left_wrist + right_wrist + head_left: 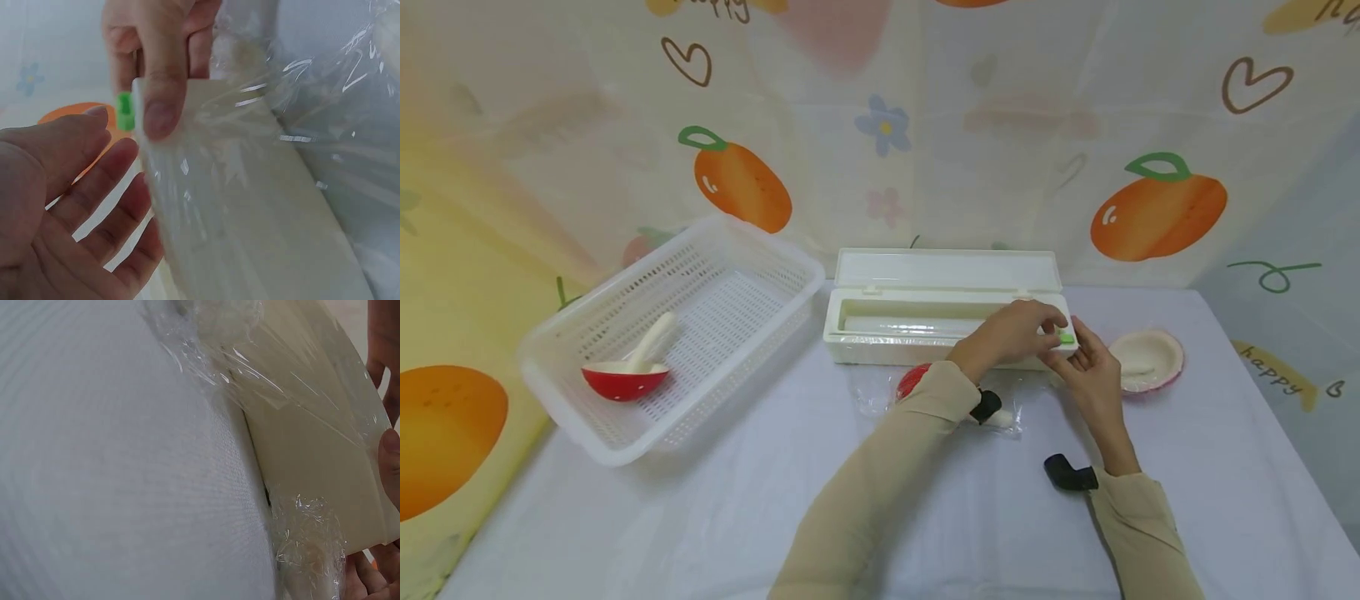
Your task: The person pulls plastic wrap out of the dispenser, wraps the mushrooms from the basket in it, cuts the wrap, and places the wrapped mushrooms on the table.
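A long white cling film dispenser (887,350) stands at the back of the table with its lid up and a roll of film inside. My right hand (1093,375) grips its right end, thumb on the front face and fingers around the end. A green slide cutter (125,111) sits at that corner of the dispenser. Beside the cutter, my left hand (1018,329) has its fingers spread and relaxed, holding nothing. Loose clear film (325,94) hangs down the dispenser's front. Under my left forearm lies a film-wrapped red and white utensil (912,381), partly hidden.
To the left is a white plastic basket (797,283) with a red ladle (625,383) in it, its pale handle wrapped. A cream bowl (1161,354) with a pinkish outer side stands at the right. A fruit-print cloth (962,167) hangs behind the table.
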`<state>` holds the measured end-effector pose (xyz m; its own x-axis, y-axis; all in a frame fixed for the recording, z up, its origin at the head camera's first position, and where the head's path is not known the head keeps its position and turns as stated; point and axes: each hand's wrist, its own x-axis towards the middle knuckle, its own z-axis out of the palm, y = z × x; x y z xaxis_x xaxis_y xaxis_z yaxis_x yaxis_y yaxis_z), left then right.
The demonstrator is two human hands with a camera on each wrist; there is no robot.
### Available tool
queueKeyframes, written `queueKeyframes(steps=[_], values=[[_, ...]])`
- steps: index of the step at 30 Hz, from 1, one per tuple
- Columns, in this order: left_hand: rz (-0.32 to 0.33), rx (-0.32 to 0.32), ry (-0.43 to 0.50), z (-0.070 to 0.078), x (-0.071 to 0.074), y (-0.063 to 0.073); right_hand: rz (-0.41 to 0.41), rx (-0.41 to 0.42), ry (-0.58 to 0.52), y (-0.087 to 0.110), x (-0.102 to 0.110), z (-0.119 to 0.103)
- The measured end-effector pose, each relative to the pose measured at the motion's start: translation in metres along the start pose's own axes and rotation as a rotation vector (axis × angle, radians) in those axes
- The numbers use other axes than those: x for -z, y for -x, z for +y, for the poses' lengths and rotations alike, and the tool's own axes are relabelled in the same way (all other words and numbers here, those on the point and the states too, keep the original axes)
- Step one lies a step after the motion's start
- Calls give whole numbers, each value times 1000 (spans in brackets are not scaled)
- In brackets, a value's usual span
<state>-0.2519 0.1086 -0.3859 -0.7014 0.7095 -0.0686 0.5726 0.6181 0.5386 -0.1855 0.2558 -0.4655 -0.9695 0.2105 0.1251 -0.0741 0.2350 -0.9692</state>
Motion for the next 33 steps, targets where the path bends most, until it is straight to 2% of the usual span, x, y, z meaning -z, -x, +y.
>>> queueKeyframes(steps=[4, 11, 18, 25, 33], values=[[15, 25, -39, 7, -6, -6, 17, 13, 10, -1, 0, 3], [95, 35, -103, 12, -7, -5, 28, 67, -45, -2, -2, 6], [73, 34, -223, 7, 1, 0, 47, 78, 13, 0, 0, 5], [53, 20, -223, 2, 4, 4, 44, 69, 14, 1, -1, 6], [24, 44, -240, 0, 6, 2, 60, 97, 16, 0, -2, 6]])
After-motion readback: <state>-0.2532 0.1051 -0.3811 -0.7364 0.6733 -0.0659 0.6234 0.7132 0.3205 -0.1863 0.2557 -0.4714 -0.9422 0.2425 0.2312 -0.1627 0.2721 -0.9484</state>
